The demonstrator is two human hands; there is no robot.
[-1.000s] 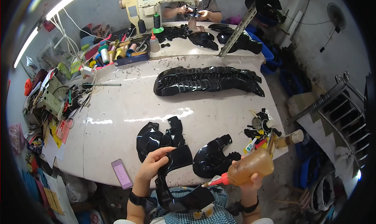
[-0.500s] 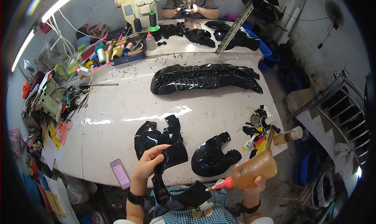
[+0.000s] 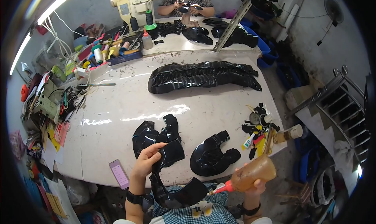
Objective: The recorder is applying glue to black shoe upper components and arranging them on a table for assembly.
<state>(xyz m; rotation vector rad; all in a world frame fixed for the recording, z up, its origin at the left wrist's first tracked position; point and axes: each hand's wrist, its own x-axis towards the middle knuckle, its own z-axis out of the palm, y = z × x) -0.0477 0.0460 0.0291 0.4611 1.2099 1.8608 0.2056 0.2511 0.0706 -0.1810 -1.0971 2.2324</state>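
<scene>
While the left hand (image 3: 147,159) pinches the upper end of a curved black piece (image 3: 176,199) between thumb and fingers, the right hand (image 3: 255,188) grips an amber bottle (image 3: 254,174), its digits spread by the round body and partly hidden behind it. The piece hangs between the two hands, its upper part in front of the near edge of the tabletop (image 3: 105,145) and its lower part above the checked apron (image 3: 203,212). It forms an open curve: from the left hand it runs down toward the person, then bends right, so that its free end points at the bottle.

Everything turns on that free end and the red nozzle (image 3: 224,187). The bottle's long axis slants down to the left, base up and tip low, and the tip sits right at the end's corner; whether they touch, I cannot tell. The right hand is the nearer to this end, while the left has hold of the opposite one.

Beyond, on the tabletop, lie two glossy black parts (image 3: 209,157) (image 3: 145,139), with a phone (image 3: 119,174) to the left.
</scene>
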